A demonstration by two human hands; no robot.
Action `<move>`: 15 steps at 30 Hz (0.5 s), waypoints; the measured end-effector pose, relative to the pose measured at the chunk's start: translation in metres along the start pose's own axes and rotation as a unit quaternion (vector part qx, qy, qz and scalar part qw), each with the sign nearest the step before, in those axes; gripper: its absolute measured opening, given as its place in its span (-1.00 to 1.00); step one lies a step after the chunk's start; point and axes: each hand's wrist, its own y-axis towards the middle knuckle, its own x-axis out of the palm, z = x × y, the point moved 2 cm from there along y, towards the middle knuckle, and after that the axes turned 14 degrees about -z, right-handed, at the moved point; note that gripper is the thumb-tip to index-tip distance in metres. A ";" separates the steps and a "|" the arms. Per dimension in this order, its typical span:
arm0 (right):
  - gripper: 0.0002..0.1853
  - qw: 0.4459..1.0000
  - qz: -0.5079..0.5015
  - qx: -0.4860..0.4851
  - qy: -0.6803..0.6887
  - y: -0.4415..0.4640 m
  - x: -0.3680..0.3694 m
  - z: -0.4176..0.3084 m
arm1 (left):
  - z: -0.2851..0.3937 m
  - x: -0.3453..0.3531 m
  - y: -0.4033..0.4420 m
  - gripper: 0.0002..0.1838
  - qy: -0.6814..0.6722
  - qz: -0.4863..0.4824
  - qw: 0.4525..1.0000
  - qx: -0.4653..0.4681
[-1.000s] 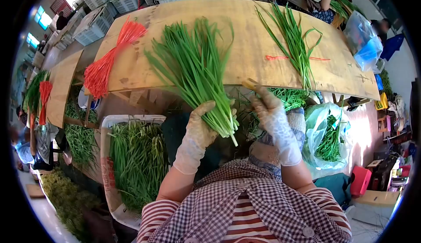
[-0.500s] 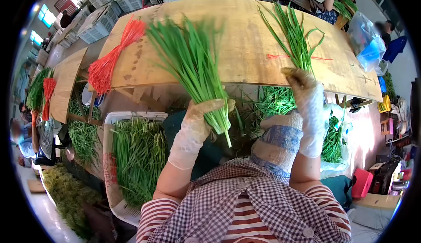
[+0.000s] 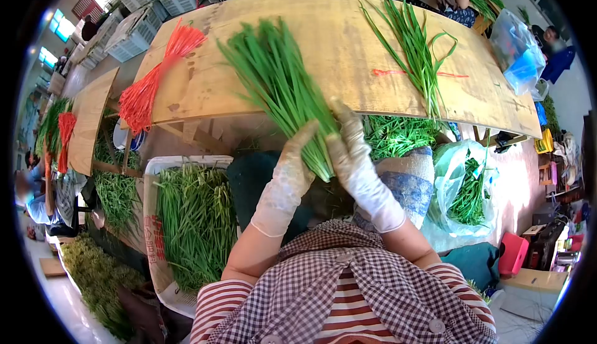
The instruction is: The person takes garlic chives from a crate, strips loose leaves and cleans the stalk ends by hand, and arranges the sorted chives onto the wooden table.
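Both my hands wear whitish gloves, stained at the fingers. My left hand (image 3: 291, 167) is closed round the lower stems of a bunch of garlic chives (image 3: 273, 83), whose leaves fan out up and left over the table edge. Against the right side of the same stems, my right hand (image 3: 353, 151) presses with its fingers, so both hands hold the bunch. A smaller bunch of chives (image 3: 418, 58) lies on the table at the right, across a thin red tie (image 3: 388, 72).
A wooden table (image 3: 336, 45) stands before me, with a bundle of red ties (image 3: 158, 80) on its left. A white crate (image 3: 149, 216) of greens is at my lower left. Right of my knees is a plastic bag (image 3: 441, 188) holding greens. Other people sit farther off.
My right hand has come left and down from beside the smaller bunch to the stems in my left hand. The held bunch has shifted slightly; the smaller bunch stays on the table.
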 end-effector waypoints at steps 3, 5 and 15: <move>-0.21 0.943 -0.005 0.142 0.300 0.002 -0.008 0.008 | 0.011 -0.002 -0.008 -0.49 -0.042 -0.025 0.999 0.002; -0.20 0.962 -0.048 0.198 0.182 0.004 -0.010 0.007 | 0.010 -0.007 -0.012 -0.49 0.021 0.026 0.999 -0.001; -0.29 0.920 -0.096 0.249 0.286 0.003 -0.018 0.009 | 0.020 -0.053 -0.018 -0.52 -0.048 0.002 0.999 -0.002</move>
